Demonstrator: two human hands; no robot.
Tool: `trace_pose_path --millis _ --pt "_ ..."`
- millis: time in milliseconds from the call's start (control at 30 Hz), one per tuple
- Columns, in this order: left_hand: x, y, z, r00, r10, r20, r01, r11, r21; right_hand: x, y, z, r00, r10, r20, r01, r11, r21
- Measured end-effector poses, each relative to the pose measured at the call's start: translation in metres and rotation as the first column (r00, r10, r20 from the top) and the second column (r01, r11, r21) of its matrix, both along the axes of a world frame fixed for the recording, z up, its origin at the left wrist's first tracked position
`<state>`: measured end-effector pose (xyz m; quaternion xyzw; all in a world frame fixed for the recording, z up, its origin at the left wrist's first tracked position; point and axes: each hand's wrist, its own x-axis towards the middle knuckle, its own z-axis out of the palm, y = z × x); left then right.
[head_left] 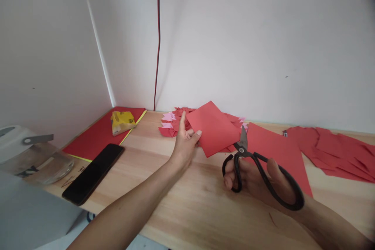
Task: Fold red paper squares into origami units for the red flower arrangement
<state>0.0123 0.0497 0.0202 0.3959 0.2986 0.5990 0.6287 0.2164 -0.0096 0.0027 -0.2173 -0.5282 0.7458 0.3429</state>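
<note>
My left hand [186, 139] pinches the left corner of a square of red paper [215, 129], which is held up above the table with one corner pointing upward. My right hand [258, 175] grips black-handled scissors [241, 150], fingers and thumb through the loops. The scissor blades are parted at the right corner of the square; whether they touch the paper is hard to tell. Behind the left hand lie folded red and pink paper pieces [167, 125], partly hidden by the square. A larger red sheet [272, 144] lies flat beneath and behind the right hand.
Cut red paper pieces [336, 150] are heaped at the right by the wall. A black phone [93, 174], a yellow packet [123, 122] on red sheets [88, 136], and a clear jug [47, 164] with a white lid stand or lie at the left. A dark cable [158, 39] hangs down the wall.
</note>
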Motion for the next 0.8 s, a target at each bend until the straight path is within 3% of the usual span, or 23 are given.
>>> trace_pose_path --millis 133,300,500,800 --pt "0.0 0.0 0.001 1.0 -0.012 -0.019 0.013 0.998 0.063 0.0 0.001 0.001 1.0 0.018 -0.013 -0.018 0.999 -0.034" --pt "-0.001 0.002 -0.004 0.991 -0.013 -0.135 0.016 0.999 0.028 0.002 0.0 0.004 1.0 0.007 -0.005 -0.007 1.0 -0.022" --pt "0.002 -0.001 -0.001 1.0 -0.023 0.007 0.024 0.999 -0.029 0.002 -0.001 0.007 1.0 0.003 -0.02 -0.004 1.0 -0.018" --pt "0.0 0.001 -0.001 0.991 -0.12 0.057 0.125 0.988 -0.089 0.0 -0.002 0.012 1.0 0.012 -0.025 -0.012 1.0 -0.006"
